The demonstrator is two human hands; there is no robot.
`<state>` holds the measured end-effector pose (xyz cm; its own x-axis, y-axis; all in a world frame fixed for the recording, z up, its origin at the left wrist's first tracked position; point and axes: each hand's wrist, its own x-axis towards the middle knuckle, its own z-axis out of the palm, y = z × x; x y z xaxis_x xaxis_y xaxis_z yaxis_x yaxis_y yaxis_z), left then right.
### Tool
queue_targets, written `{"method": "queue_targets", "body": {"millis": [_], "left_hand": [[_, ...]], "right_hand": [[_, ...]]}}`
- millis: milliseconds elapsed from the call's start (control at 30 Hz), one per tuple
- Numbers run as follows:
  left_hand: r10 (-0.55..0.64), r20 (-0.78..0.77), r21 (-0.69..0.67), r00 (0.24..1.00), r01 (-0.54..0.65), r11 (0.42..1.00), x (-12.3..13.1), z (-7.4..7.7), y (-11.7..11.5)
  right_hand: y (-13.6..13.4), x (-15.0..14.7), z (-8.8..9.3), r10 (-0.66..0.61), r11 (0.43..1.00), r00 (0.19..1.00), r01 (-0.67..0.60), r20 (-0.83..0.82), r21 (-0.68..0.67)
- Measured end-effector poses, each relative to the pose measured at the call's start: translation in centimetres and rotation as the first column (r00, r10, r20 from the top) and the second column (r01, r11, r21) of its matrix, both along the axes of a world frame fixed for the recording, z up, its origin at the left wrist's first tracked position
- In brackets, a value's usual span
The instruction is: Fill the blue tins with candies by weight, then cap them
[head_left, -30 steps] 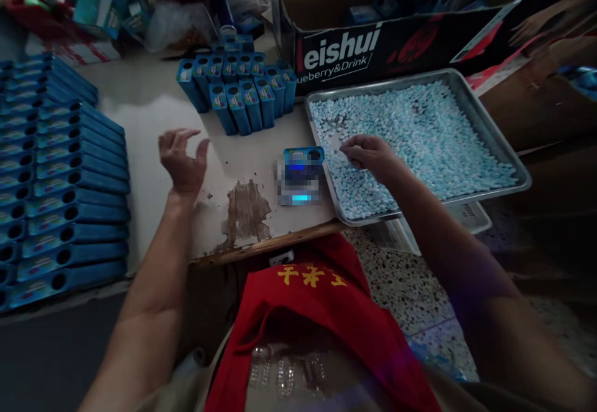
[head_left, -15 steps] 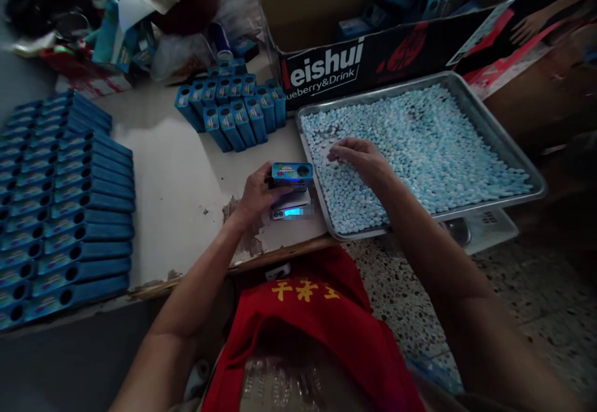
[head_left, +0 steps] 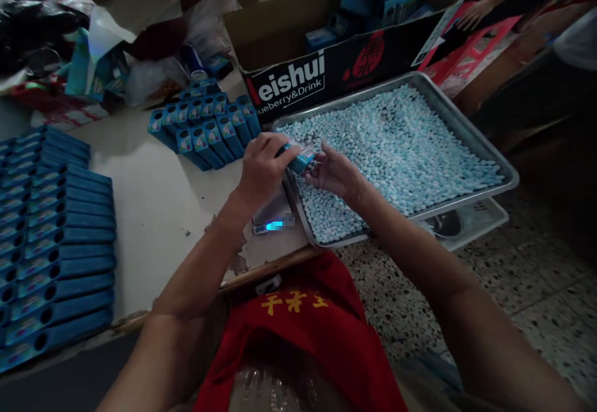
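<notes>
My left hand [head_left: 262,168] is closed round a small blue box [head_left: 302,158], lifted and tilted over the near left corner of a metal tray [head_left: 485,149] full of pale blue tablets [head_left: 401,144]. My right hand [head_left: 332,172] is cupped against the box's open end, fingers curled; what it holds I cannot make out. Under the hands sits a small scale [head_left: 273,219] with a lit display. A cluster of upright blue boxes [head_left: 205,127] stands just behind my left hand.
Rows of flat blue boxes [head_left: 51,238] cover the table's left side. A cardboard carton [head_left: 298,70] with more boxes stands behind the tray. Bags and clutter [head_left: 116,51] lie at the back left. Another person's hand [head_left: 473,10] shows at the top right. Speckled floor lies right.
My left hand reached from the bare table to the box on the scale, then lifted it toward the tray. My right hand left the tablets and came up against the box.
</notes>
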<state>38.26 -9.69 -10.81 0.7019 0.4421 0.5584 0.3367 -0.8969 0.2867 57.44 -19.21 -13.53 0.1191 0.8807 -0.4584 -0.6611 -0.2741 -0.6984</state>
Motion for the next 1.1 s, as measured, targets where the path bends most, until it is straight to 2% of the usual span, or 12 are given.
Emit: {"method": "queue_targets", "body": {"millis": [133, 300, 433, 500, 633, 733, 867, 967, 1100], "left_hand": [[0.096, 0.071, -0.028, 0.993, -0.094, 0.995, -0.3, -1.6, 0.1], [0.137, 0.178, -0.067, 0.974, -0.127, 0.99, -0.8, -1.6, -0.5], [0.167, 0.231, -0.215, 0.958, -0.117, 0.97, -0.7, -1.9, -0.5], [0.239, 0.257, -0.356, 0.936, -0.138, 0.924, -0.9, -2.3, -0.5], [0.412, 0.335, -0.64, 0.847, -0.116, 0.76, -2.9, -3.4, -1.1], [0.455, 0.359, -0.742, 0.814, -0.047, 0.669, -5.4, -4.1, -2.7], [0.452, 0.339, -0.795, 0.825, -0.005, 0.606, -8.0, -5.2, -5.1], [0.446, 0.281, -0.826, 0.85, -0.022, 0.563, -8.7, -6.3, -6.3], [0.451, 0.293, -0.822, 0.843, -0.019, 0.569, -8.7, -7.0, -7.0]], "right_hand": [[0.2, 0.2, -0.6, 0.007, 0.998, 0.993, -0.015, -0.12, -0.068], [0.3, 0.1, -0.9, 0.052, 0.999, 0.995, -0.051, -0.09, 0.014], [0.1, 0.5, -0.8, 0.087, 0.996, 0.994, -0.086, -0.064, 0.014], [-0.1, 0.8, -0.7, 0.088, 0.996, 0.993, -0.089, -0.08, -0.006], [-0.3, 1.1, -0.5, 0.06, 0.998, 0.998, -0.06, -0.033, -0.02], [-0.4, 0.9, -0.4, 0.057, 0.998, 0.998, -0.057, 0.006, -0.033], [-0.6, 0.5, -0.3, 0.068, 0.997, 0.988, -0.07, 0.141, 0.009], [-0.8, 0.3, -0.2, 0.088, 0.994, 0.962, -0.1, 0.26, 0.036], [-0.9, 0.2, 0.1, 0.112, 0.993, 0.951, -0.12, 0.29, 0.011]]}}
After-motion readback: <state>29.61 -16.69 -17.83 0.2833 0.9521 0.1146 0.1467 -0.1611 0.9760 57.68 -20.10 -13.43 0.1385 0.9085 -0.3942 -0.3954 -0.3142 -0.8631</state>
